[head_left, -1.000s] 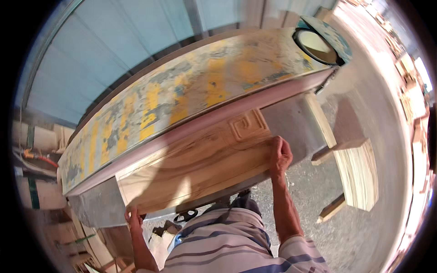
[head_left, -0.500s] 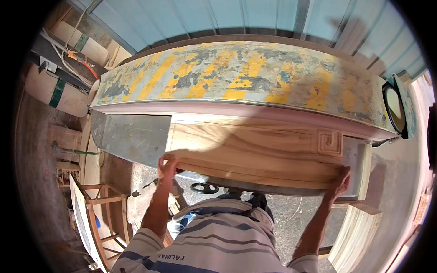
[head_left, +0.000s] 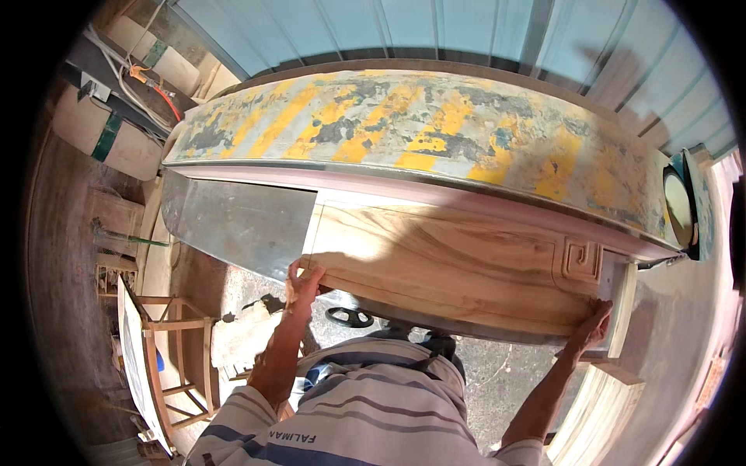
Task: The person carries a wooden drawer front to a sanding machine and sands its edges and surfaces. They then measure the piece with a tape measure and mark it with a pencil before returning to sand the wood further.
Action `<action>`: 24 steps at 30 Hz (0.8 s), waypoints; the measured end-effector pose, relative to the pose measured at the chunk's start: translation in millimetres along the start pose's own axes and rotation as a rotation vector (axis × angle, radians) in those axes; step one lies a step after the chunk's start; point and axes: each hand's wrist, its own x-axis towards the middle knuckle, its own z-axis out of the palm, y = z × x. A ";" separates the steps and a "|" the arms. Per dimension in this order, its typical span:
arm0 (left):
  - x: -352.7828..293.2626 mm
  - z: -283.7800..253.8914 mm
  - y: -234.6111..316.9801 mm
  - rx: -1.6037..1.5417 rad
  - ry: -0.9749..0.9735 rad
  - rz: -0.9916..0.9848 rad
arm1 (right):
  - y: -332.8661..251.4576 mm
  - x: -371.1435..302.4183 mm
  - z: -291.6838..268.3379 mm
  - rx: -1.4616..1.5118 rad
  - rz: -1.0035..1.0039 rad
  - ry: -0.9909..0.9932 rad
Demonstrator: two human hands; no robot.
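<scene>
A long pale wooden panel [head_left: 443,268] with dark grain lies flat on a grey metal machine table [head_left: 241,221]. A square spiral is carved near its right end, and a thin groove runs inside its edges. My left hand [head_left: 305,283] grips the panel's near left corner, its fingers closed round the edge. At the near right corner my right hand [head_left: 594,326] holds the other end. The undersides of both grips are hidden. Along its far side the panel lies close to a pinkish strip [head_left: 357,179] below the machine's cover.
A worn cover [head_left: 404,128] with yellow and grey stripes spans the far side, before a light blue wall [head_left: 435,31]. A black handwheel [head_left: 350,317] sits below the table. Stacked boards [head_left: 602,400] stand at right, a wooden frame [head_left: 183,349] at left.
The panel has slid right along the table, baring more metal at its left end and less at its right. Both hands moved with it, keeping their grip. The view has also turned slightly.
</scene>
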 end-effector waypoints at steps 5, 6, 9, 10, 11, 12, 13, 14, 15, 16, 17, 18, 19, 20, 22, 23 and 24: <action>28.1 -13.7 -14.1 -0.352 -0.003 0.033 | 18.7 -28.4 12.2 0.083 -0.149 -0.096; 56.9 -35.3 -31.9 -0.229 0.002 0.037 | 42.0 -27.0 14.4 0.151 -0.275 -0.132; 66.6 -60.2 -13.2 -0.053 -0.040 -0.005 | -6.4 -65.4 43.2 -0.057 -0.062 -0.040; 69.4 -62.6 -19.3 -0.066 -0.039 0.015 | -12.9 -66.0 45.1 -0.054 -0.068 -0.014; 73.1 -65.3 -23.6 -0.076 -0.032 0.034 | -15.1 -66.4 48.6 -0.050 -0.070 0.006; 66.3 -60.5 -18.9 -0.052 -0.023 0.015 | -4.0 -60.8 44.5 0.022 -0.103 -0.031; 57.0 -49.2 -17.3 -0.031 -0.009 -0.005 | 8.1 -46.6 32.4 0.095 -0.135 -0.073; 47.1 -41.8 -16.8 -0.049 -0.045 -0.046 | 11.1 -34.0 23.4 0.015 -0.151 -0.054; 47.6 -25.5 -39.5 -0.267 0.039 0.006 | 10.0 -23.1 19.3 -0.058 -0.164 -0.053; 26.4 -9.4 -18.4 -0.117 -0.037 -0.021 | 7.0 -11.2 10.5 0.011 -0.101 -0.010; 11.8 4.7 -12.1 -0.089 -0.013 0.034 | 2.9 -2.5 5.8 0.082 -0.029 0.022; 7.6 10.7 -11.6 -0.042 0.007 -0.003 | 1.9 5.1 1.8 0.106 -0.023 0.011; -4.7 14.1 6.2 -0.020 -0.022 -0.018 | 1.5 7.0 -1.5 0.126 -0.027 0.021; -3.4 9.4 4.6 -0.019 -0.030 -0.003 | -1.8 1.8 1.8 0.092 -0.037 -0.001; 5.0 -5.7 4.0 -0.020 0.006 -0.009 | -5.3 -14.4 9.8 0.024 -0.059 -0.033; 10.4 -14.9 4.6 -0.025 0.050 -0.029 | -8.1 -21.8 14.3 0.001 -0.057 -0.037; 18.1 -27.8 3.9 -0.075 -0.023 -0.028 | -9.6 -32.4 22.4 -0.018 -0.053 -0.042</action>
